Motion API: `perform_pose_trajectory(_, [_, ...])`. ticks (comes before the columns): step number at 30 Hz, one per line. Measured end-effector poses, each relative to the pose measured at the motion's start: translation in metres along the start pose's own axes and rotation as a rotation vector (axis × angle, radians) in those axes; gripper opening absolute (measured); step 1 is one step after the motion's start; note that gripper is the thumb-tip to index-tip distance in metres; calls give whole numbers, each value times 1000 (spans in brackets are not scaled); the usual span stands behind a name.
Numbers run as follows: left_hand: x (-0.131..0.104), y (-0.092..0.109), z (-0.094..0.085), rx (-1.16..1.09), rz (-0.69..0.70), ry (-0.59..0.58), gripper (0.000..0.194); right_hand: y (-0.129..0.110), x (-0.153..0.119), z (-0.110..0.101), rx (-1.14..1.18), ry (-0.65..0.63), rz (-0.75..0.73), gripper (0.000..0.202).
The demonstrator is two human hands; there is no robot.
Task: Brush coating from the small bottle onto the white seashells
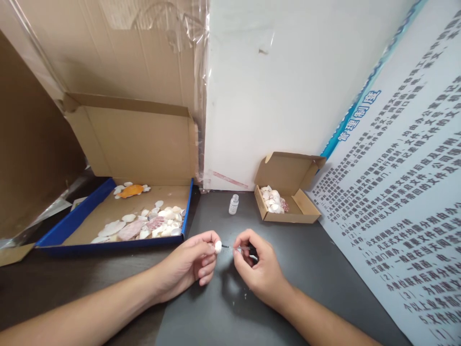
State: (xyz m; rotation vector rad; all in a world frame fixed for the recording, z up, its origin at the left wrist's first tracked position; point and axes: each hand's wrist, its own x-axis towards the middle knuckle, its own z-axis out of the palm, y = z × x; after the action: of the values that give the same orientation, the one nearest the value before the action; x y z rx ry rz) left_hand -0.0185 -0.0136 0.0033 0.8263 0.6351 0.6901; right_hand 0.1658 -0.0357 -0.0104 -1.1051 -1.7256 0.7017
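My left hand [192, 262] pinches a small white shell [218, 247] between thumb and forefinger. Closed around a thin brush with a dark tip [226, 246] is my right hand [261, 269], to the right of the shell. The brush tip points left and is close to the shell; whether they touch is hard to tell. Behind the hands, a small clear glass bottle [234, 205] with a white label stands upright and uncapped on the dark mat [209, 216].
At the left, an open blue-edged cardboard box [86, 228] holds several shells [154, 226] and an orange piece with white shells around it [130, 191]. A smaller open box [291, 217] with shells stands at the back right, beside a printed sheet [396, 192].
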Motion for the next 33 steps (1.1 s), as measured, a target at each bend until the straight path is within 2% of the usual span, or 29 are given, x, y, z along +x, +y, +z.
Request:
perform_pose_trajectory(3, [0, 0, 0, -1, 5, 0, 10, -4, -3, 1, 25, -30, -40, 8])
perform_pose_trajectory(9, [0, -1, 0, 9, 0, -12, 13, -4, 0, 2, -46, -90, 33, 5])
perform_pose_trajectory(15, [0, -1, 0, 18, 2, -10, 11, 1, 2, 0, -122, -9, 81, 5])
perform_pose_trajectory(21, [0, 0, 0, -2, 2, 0, 12, 0, -2, 1, -39, -49, -11, 5])
perform_pose_trajectory(25, [0, 0, -1, 5, 3, -8, 8, 3, 0, 1, -125, -13, 24, 5])
perform_pose_trajectory(27, [0, -1, -1, 2, 10, -9, 5, 3, 0, 0, -99, 5, 34, 6])
perform_pose_trajectory(30, [0, -1, -1, -8, 16, -5, 4, 0, -1, -1, -31, -31, -6, 4])
perform_pose_trajectory(33, [0, -1, -1, -5, 20, -7, 5, -1, -2, -1, -80, -51, -24, 2])
